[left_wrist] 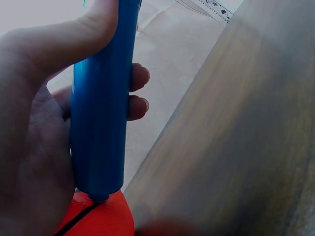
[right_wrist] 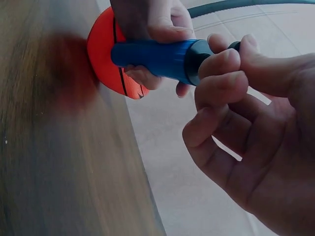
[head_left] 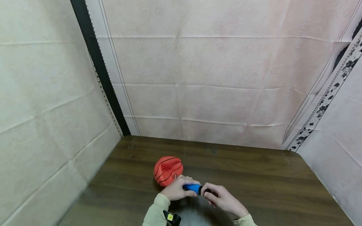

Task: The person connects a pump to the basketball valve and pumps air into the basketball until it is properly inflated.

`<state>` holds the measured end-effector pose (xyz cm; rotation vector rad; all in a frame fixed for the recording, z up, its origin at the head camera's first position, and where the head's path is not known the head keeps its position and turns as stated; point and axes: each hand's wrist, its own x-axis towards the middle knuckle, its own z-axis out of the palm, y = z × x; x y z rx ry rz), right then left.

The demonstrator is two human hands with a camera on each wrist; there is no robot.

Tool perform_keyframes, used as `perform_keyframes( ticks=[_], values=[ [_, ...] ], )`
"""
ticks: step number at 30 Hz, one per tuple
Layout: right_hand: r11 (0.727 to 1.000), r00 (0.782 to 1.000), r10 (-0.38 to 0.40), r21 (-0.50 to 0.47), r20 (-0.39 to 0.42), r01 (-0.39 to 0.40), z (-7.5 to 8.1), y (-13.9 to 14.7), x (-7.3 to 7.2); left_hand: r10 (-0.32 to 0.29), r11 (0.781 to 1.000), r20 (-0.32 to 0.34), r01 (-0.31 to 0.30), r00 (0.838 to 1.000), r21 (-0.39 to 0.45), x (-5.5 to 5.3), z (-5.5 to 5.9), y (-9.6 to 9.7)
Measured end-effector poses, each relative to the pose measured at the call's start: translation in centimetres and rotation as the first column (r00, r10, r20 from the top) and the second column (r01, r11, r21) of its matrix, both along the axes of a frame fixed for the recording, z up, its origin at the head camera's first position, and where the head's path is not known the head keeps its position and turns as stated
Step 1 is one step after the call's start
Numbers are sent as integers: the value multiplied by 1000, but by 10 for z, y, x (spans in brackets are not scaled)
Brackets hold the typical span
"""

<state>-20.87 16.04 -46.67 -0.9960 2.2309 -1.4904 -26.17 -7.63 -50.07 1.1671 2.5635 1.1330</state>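
A blue hand pump point(head_left: 193, 188) with a black end lies between both hands. My left hand point(head_left: 178, 189) grips its blue barrel, fingers wrapped around it in the left wrist view, thumb along the near side. My right hand point(head_left: 224, 200) pinches the pump's small black handle point(right_wrist: 236, 45) between thumb and fingers. A dented red-orange ball point(head_left: 167, 168) with black lines, like a partly deflated small basketball, sits on the table just beyond my left hand. In the left wrist view the barrel's far end meets the ball; whether a needle sits in it is hidden.
The brown wood-grain table point(head_left: 249, 169) spreads out around the hands. Pale creased cloth point(head_left: 198, 62) hangs behind it and on both sides. A black device with a yellow label point(head_left: 170, 217) is strapped at my left wrist.
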Motion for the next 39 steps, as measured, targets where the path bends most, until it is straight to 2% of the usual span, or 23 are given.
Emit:
perform_keyframes(
  ticks=[8,11,14,20,22,25,29,33,36,39],
  values=[
    [996,996,85,38,-20,-84,2,12,0,-29,1000,-9,29,1000,-3,0,3,-2],
    [991,991,133,8,-14,-133,10,22,2,-16,1000,0,16,1000,16,1,4,-4],
    [986,986,159,-47,-46,-161,17,35,5,6,999,-28,-5,1000,41,1,6,-8],
    [978,984,81,-179,-159,-110,24,58,11,80,992,-124,-66,989,109,-1,10,-13],
    [969,982,66,-223,-176,-105,22,61,11,100,988,-134,-83,986,127,0,10,-13],
    [952,979,87,-274,-184,-136,18,62,10,110,987,-126,-94,986,128,1,11,-14],
    [933,978,126,-316,-168,-174,14,60,6,110,990,-110,-98,988,105,1,11,-15],
    [930,978,130,-321,-161,-176,13,58,4,106,993,-105,-99,989,68,0,10,-13],
    [934,985,134,-319,-111,-163,13,55,2,99,995,-84,-96,992,37,-1,8,-10],
    [944,991,128,-302,-25,-130,12,48,2,90,996,-61,-89,994,24,0,6,-6]
  ],
)
